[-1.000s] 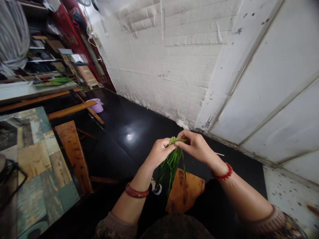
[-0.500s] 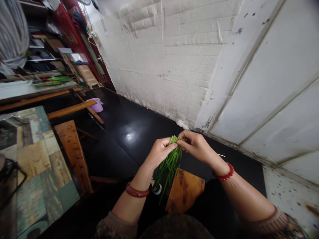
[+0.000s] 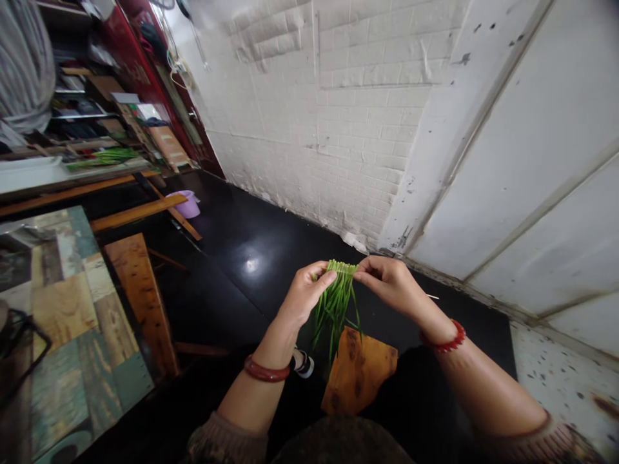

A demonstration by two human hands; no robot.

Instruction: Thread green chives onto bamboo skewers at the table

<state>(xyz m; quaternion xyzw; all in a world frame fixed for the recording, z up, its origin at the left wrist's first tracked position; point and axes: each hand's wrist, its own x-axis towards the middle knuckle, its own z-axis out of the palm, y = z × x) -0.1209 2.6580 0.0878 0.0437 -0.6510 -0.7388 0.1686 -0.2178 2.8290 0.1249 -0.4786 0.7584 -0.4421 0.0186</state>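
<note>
A row of green chives point(image 3: 338, 299) hangs from between my hands, pale stem ends up and leaves drooping down. My left hand point(image 3: 309, 290) is closed on the left side of the row, its thumb lying over the stems near their tops. At the row's right edge, the fingertips of my right hand point(image 3: 387, 280) pinch the last stems. A thin pale stick point(image 3: 432, 296), like a skewer, shows beyond the right hand, roughly in line with the stem tops; its middle is hidden behind that hand.
Below the chives is a wooden board or seat end point(image 3: 360, 370), with a shoe point(image 3: 304, 364) beside it. A patchwork wooden table point(image 3: 72, 309) and a wooden bench point(image 3: 142, 303) are at left. Farther off stand a purple bucket point(image 3: 187, 205) and more greens point(image 3: 109, 156). A white brick wall point(image 3: 314, 129) rises ahead.
My right hand has moved slightly right, away from the left. The chive tops, bunched before, are now spread in a flat row, and the thin stick has shifted a little with the right hand.
</note>
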